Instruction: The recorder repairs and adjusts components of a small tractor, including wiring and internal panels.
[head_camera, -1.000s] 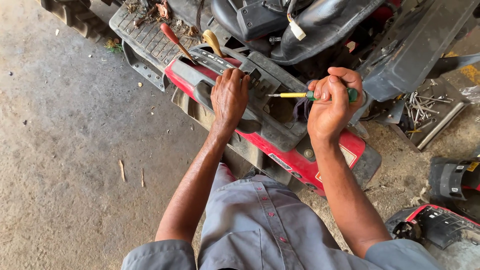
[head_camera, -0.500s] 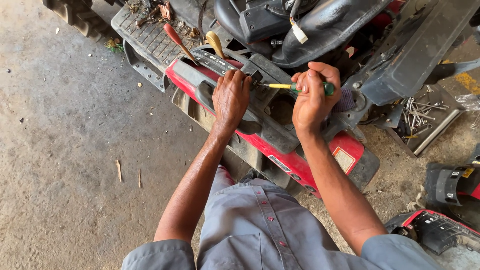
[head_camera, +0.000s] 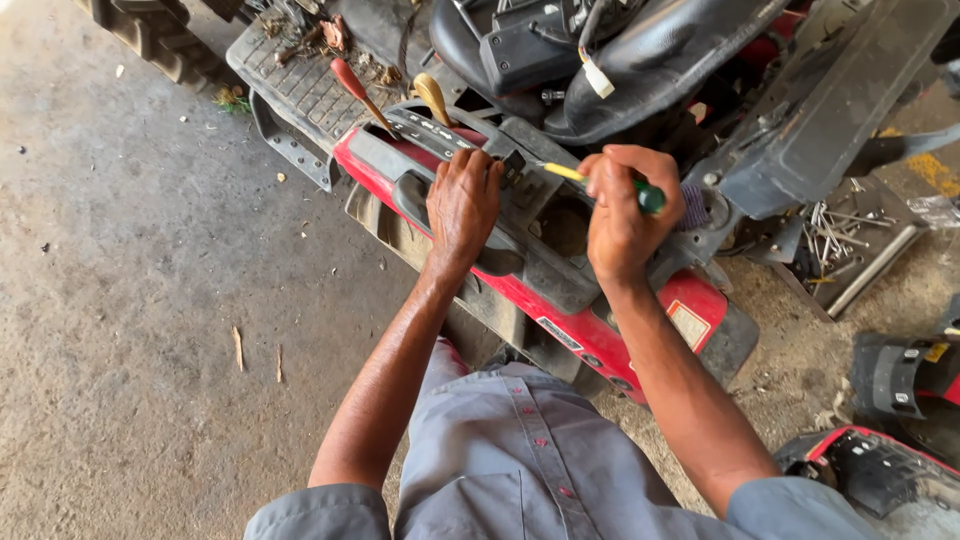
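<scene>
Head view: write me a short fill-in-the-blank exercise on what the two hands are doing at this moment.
1. The right hand grips a ____ with a green and yellow handle.
2. The left hand rests flat on the grey ____ of the red machine.
3. Loose screws lie in a tray on the person's ____ side.

Missing words: screwdriver; panel; right

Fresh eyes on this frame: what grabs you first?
The two bare hands at centre: the left hand lies flat on the grey panel of a red machine body, while the right hand grips a screwdriver with a yellow and green handle, tip aimed at the panel near the left fingers. Next, two levers, one with a red knob and one with a tan knob, stand just beyond the panel.
</scene>
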